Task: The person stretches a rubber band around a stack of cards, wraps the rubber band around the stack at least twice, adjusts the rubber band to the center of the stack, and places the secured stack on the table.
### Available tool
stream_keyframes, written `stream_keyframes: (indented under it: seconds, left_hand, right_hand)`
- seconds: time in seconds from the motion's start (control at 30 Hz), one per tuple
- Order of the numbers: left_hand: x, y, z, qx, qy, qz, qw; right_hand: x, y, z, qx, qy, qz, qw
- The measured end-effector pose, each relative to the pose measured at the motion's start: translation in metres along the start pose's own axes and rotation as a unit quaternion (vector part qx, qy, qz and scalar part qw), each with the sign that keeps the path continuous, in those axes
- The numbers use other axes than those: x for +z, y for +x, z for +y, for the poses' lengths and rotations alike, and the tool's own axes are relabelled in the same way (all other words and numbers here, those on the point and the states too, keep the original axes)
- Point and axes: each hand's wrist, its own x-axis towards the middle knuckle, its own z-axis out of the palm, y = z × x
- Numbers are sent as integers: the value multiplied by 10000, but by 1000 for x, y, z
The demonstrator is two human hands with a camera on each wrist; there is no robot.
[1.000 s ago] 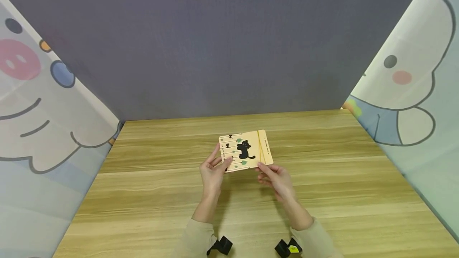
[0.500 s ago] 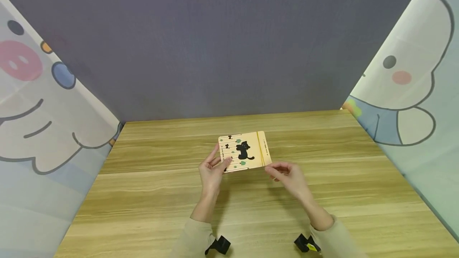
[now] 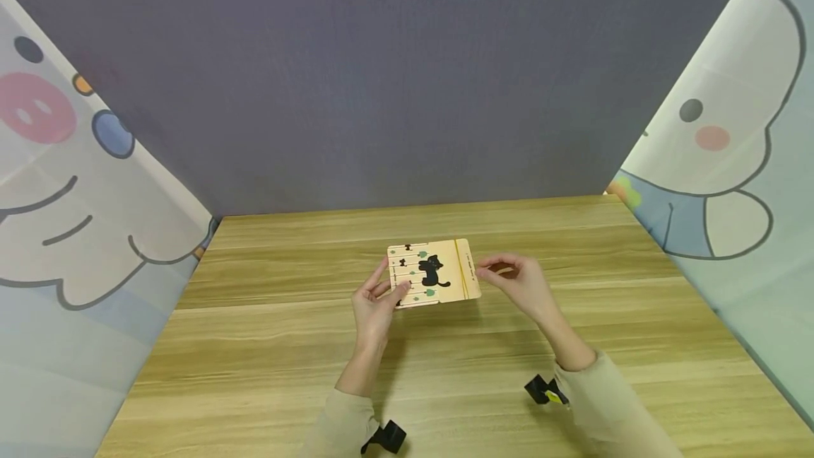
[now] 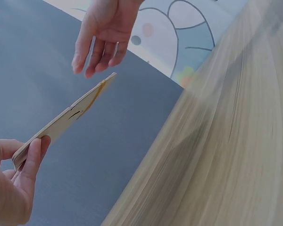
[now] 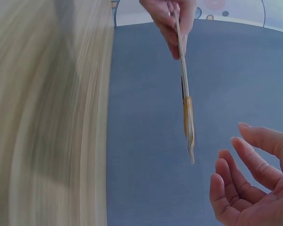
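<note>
A: Where is the booklet (image 3: 448,266), and what has hold of it?

B: Your left hand (image 3: 372,313) pinches its 8 o'clock corner, thumb on the printed side. The booklet sits at 1 o'clock from that hand, raised clear of the wooden table (image 3: 273,352).

A: And your right hand (image 3: 525,290)?

B: It's at 3 o'clock from the booklet and holds nothing. Your right wrist view shows its fingers loosely bent, with a gap between thumb and forefinger. They're just beside the booklet's end, apart from it.

A: What marks that end?

B: A yellow rubber band (image 3: 458,260) runs round it near the 3 o'clock edge, crosswise. A black cat (image 3: 431,271) is printed nearer the middle, with small bows and green leaves toward 9 o'clock.

A: Anything else around you?

B: A grey wall (image 3: 407,90) stands at 12 o'clock, past the table's far edge.
</note>
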Motion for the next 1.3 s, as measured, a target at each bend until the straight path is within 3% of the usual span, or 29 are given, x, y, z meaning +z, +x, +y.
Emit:
stream_keyframes:
  seconds: [0.03, 0.07, 0.23, 0.4, 0.47, 0.5, 0.6, 0.63, 0.7, 1.13, 1.3]
  left_hand:
    - [0, 0, 1, -79, 24, 29, 10000]
    - [3, -5, 11, -240, 155, 132, 9995]
    - [3, -6, 14, -401, 205, 129, 9989]
    - [2, -7, 10, -175, 259, 32, 9995]
    - [-6, 0, -11, 142, 74, -174, 9997]
    - [-5, 0, -11, 204, 54, -199, 9996]
    - [-5, 0, -11, 86, 22, -161, 9998]
    - [-4, 0, -10, 22, 17, -148, 9999]
    - [4, -7, 11, -297, 206, 47, 9993]
    - [6, -9, 13, -302, 315, 35, 9990]
    - [5, -9, 12, -260, 389, 24, 9989]
  right_hand:
    - [0, 3, 0, -4, -69, 28, 10000]
    - [1, 5, 0, 10, -137, 56, 9999]
    - [4, 17, 0, 66, -214, 122, 9997]
    - [6, 28, 5, 126, -300, 159, 9993]
    - [7, 32, 7, 133, -363, 168, 9991]
    - [7, 34, 8, 144, -366, 165, 9991]
    - [8, 39, 12, 153, -371, 137, 9991]
    - [8, 41, 13, 172, -346, 102, 9992]
    - [9, 44, 16, 205, -286, 31, 9994]
    - [9, 53, 26, 348, -237, -519, 9978]
    - [7, 52, 14, 241, -48, -819, 9963]
